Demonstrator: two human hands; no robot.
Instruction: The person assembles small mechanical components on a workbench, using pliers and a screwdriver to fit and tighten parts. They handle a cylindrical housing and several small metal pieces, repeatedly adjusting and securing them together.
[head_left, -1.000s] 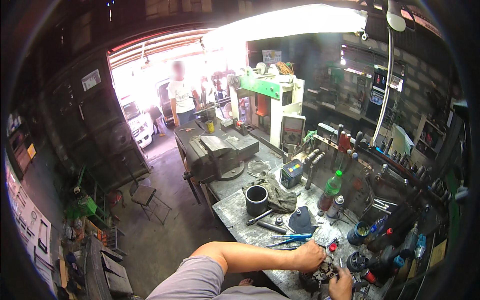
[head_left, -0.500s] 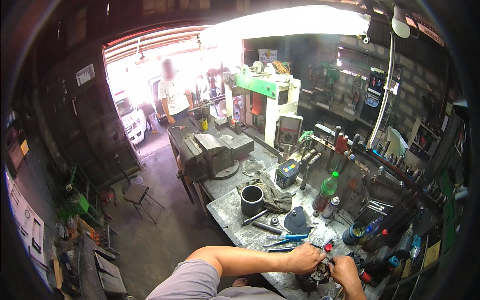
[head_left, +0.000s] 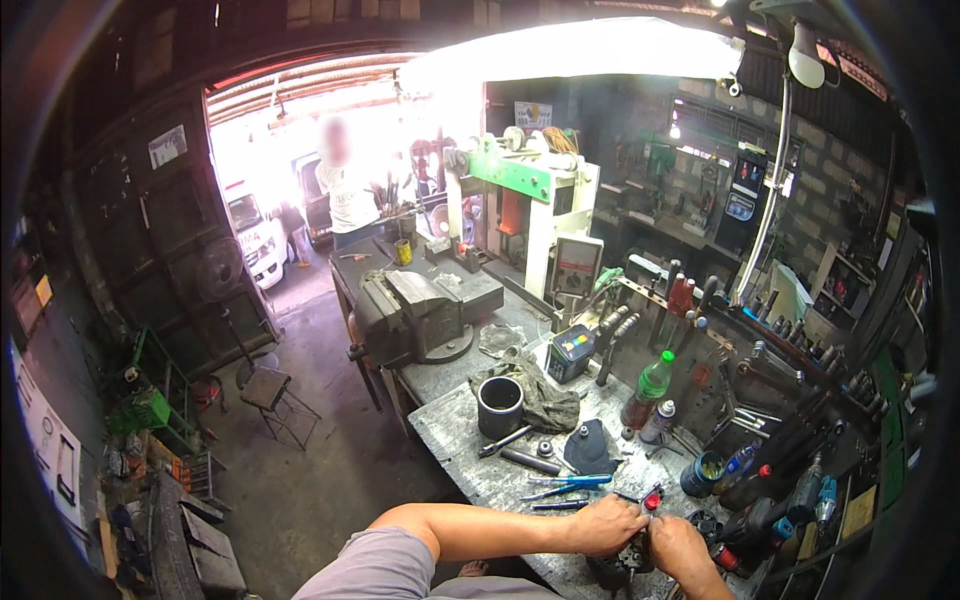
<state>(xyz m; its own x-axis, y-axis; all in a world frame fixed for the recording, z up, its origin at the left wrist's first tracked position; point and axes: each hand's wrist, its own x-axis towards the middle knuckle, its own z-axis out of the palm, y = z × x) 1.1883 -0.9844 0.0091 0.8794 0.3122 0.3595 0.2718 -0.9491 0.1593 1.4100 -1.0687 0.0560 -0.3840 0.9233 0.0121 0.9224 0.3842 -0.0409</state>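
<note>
Cluttered workshop, grey steel bench (head_left: 470, 430) running away from the camera toward a bright open doorway. Both hands are down at the near end of it, close together: left hand (head_left: 603, 525) and right hand (head_left: 678, 545) are both closed around a small dark metal part (head_left: 622, 562) sitting right at the bench edge. It looks black and greasy, chunky, too blurred to make out more. A little red-tipped bit (head_left: 652, 500) pokes up between the hands, can't tell which one grips it.

Just above the left hand lie two blue-handled tools (head_left: 565, 484) side by side. Past those, one grey steel rod (head_left: 530, 461) and one dark folded cloth piece (head_left: 590, 447). Then one black cup (head_left: 499, 405) standing upright against a rumpled rag (head_left: 545, 395). To the right, one green-capped bottle (head_left: 648, 387) and one smaller white spray can (head_left: 656, 422). Farther up the bench, one big vise (head_left: 410, 318). One person (head_left: 347, 195) stands in the doorway, well apart.
</note>
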